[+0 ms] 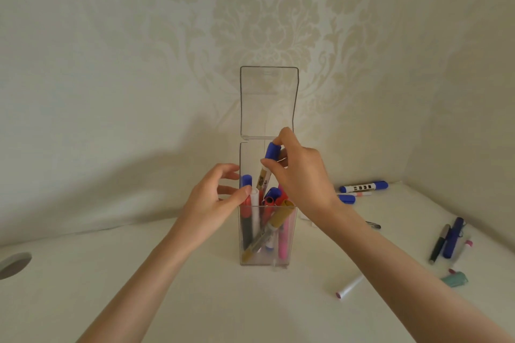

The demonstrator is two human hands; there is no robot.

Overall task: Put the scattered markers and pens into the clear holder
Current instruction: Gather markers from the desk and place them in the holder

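A tall clear holder [289, 248] stands mid-table with its hinged lid [269, 103] flipped up. Several markers stand inside it: red, white, blue, pink and gold. My right hand [299, 175] pinches a blue-capped marker [271, 152] by its cap; the marker's lower end is inside the holder's mouth. My left hand [216, 200] grips the holder's upper left edge, thumb on the front rim. Loose on the table to the right lie a blue-capped marker [363, 186], a smaller blue-capped pen [348, 198], a white marker [349, 286] and a cluster of dark pens [448, 242].
A teal cap [455, 279] lies near the right edge of the white table [195, 301]. A round cable hole [14, 264] sits at the far left. Patterned walls close in behind and on the right. A dark pen tip [373, 225] pokes out behind my right forearm.
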